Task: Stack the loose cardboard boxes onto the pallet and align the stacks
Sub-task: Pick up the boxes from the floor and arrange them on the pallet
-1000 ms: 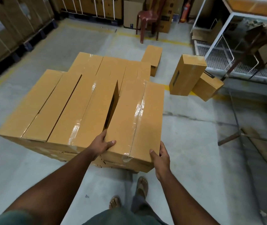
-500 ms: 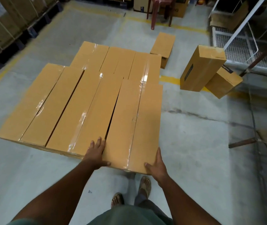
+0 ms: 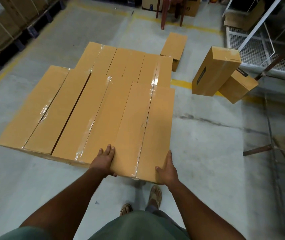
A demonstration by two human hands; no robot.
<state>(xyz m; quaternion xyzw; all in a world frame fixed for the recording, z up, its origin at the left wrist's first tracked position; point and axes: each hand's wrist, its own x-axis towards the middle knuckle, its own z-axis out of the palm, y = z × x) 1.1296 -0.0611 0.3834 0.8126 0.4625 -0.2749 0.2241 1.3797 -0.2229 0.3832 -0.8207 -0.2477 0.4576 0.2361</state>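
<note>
A flat layer of long tan cardboard boxes [image 3: 72,110] lies on the floor in front of me; whatever is under them is hidden. The rightmost front box [image 3: 160,125] lies flat against its neighbour, its near end sticking out toward me. My left hand [image 3: 104,159] rests on its near left corner with straight fingers on top. My right hand [image 3: 166,168] presses flat against its near right corner, thumb on the top face. Three loose boxes sit beyond: one lying flat [image 3: 173,46], one upright [image 3: 214,71], and one tilted [image 3: 237,87] leaning on it.
A white wire-mesh rack [image 3: 252,47] stands at the right with metal legs reaching across the floor. A brown plastic chair [image 3: 172,7] is at the back. Strapped cartons on dark pallets [image 3: 8,19] line the left wall. My sandalled feet [image 3: 153,196] are just behind the box.
The rightmost box, tilted up on its side with a gap beside it, has come down flat against its neighbour. Both hands have shifted from gripping its near end to lying flatter at its corners.
</note>
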